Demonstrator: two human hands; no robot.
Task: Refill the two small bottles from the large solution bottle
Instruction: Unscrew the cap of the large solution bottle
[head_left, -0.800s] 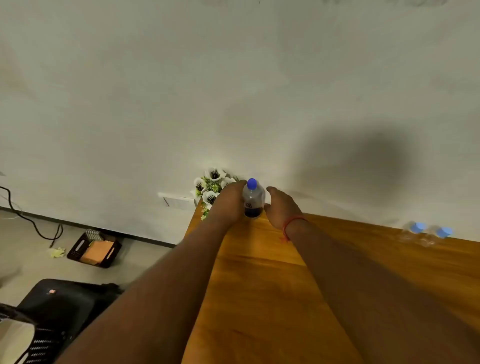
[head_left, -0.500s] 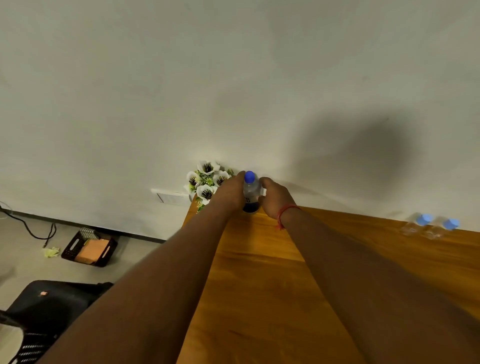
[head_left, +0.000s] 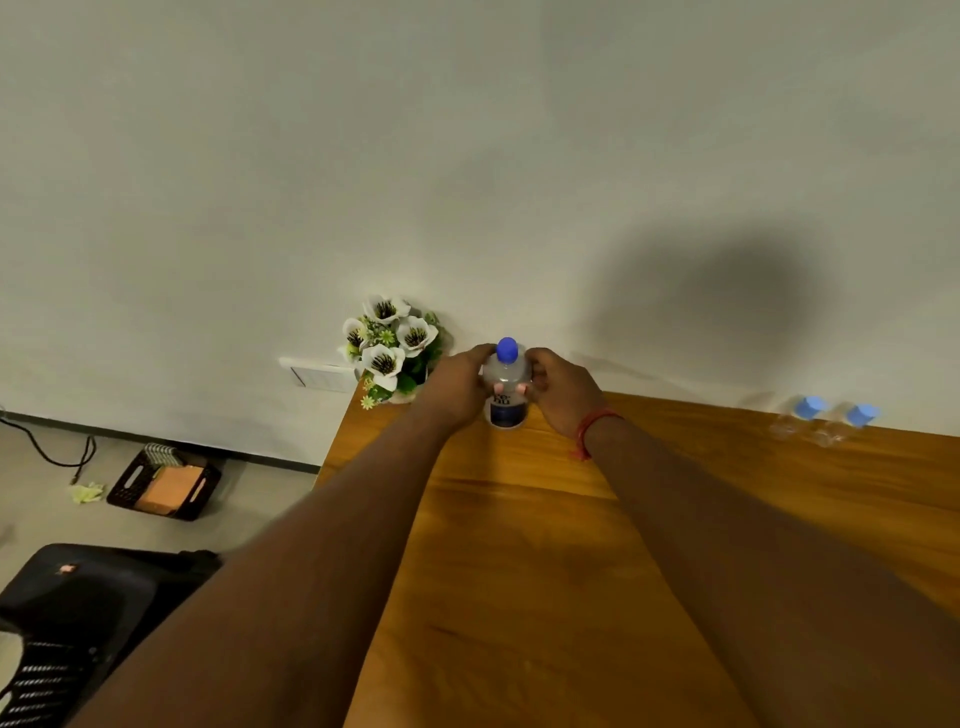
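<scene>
The large solution bottle (head_left: 505, 384), clear with a blue cap and a dark label, stands upright at the far edge of the wooden table (head_left: 545, 545) by the wall. My left hand (head_left: 457, 387) wraps its left side and my right hand (head_left: 558, 392) wraps its right side, thumbs meeting on the front. Two small clear bottles with light-blue caps stand far to the right, the first small bottle (head_left: 797, 415) just left of the second small bottle (head_left: 844, 423), well away from both hands.
A pot of white artificial flowers (head_left: 389, 348) sits at the table's back left corner, right beside my left hand. A wall socket plate (head_left: 319, 374) is behind it. On the floor to the left are a black crate (head_left: 163, 486), a cable and a black chair (head_left: 78, 613).
Both hands have closed tighter around the large bottle, thumbs now on its front. The view shifted slightly; the bottle stays at the back edge of the table.
</scene>
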